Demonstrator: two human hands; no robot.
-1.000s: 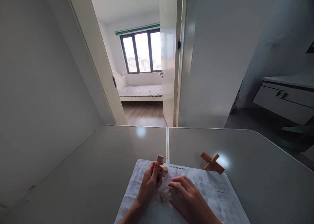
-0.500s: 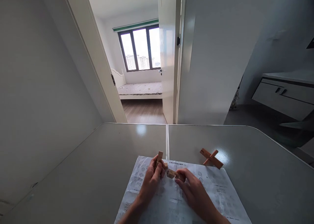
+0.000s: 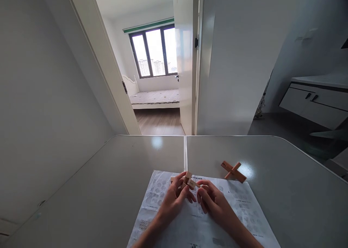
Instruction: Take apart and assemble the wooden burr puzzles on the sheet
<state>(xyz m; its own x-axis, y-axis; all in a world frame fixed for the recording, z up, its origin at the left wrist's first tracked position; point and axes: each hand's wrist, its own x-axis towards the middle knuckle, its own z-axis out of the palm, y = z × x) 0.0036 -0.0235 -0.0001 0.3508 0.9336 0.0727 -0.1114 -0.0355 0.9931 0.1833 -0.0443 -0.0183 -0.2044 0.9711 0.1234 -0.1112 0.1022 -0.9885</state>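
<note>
Several notched wooden puzzle pieces [image 3: 188, 175] are bunched together between the fingers of my left hand [image 3: 174, 197], which is closed around them. My right hand [image 3: 214, 199] pinches the right end of another wooden puzzle piece [image 3: 191, 184], whose dark printed mark faces me. That piece touches the bunch in the left hand; whether it is slotted in, I cannot tell. Both hands are held over a printed paper sheet [image 3: 228, 219]. Fingers hide part of the pieces.
Two more wooden pieces lie crossed on the table beyond the sheet's upper right corner, a flat one [image 3: 240, 176] under a thinner stick [image 3: 236, 166]. The grey table [image 3: 108, 190] has a seam down its middle. Past its far edge stands an open door [image 3: 186, 67].
My right hand has brought its piece up and against the pieces in my left hand. The left hand's bunch has turned, and its upright piece now points differently. The crossed pieces stay put.
</note>
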